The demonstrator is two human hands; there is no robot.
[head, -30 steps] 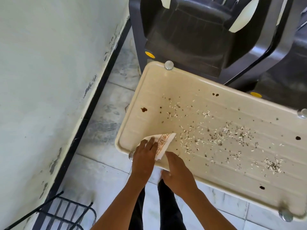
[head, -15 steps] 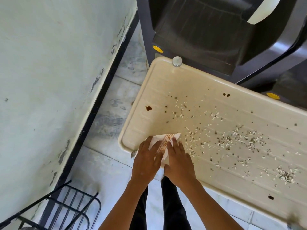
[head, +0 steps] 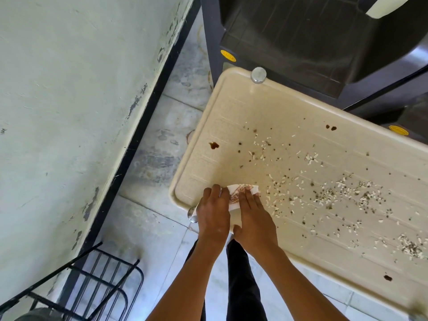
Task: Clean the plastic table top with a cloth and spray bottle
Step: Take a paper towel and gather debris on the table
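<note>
A cream plastic table top (head: 236, 117) with a raised rim fills the right side; rice grains, dark specks (head: 328, 193) and brown stains (head: 213, 145) are scattered over it. A white cloth with a red pattern (head: 238, 193) lies near the table's near-left corner. My left hand (head: 214, 210) rests on the cloth's left part with its fingers laid flat. My right hand (head: 253, 216) presses flat on the cloth's right part, fingers straight. No spray bottle is in view.
Dark plastic chairs (head: 312, 42) stand stacked behind the table's far edge. A pale wall (head: 69, 100) with a black skirting runs along the left. A black wire rack (head: 92, 286) sits on the tiled floor (head: 150, 228) at the lower left.
My right hand has come up from the table's near edge onto the cloth beside my left hand. The cloth now lies flatter under both hands.
</note>
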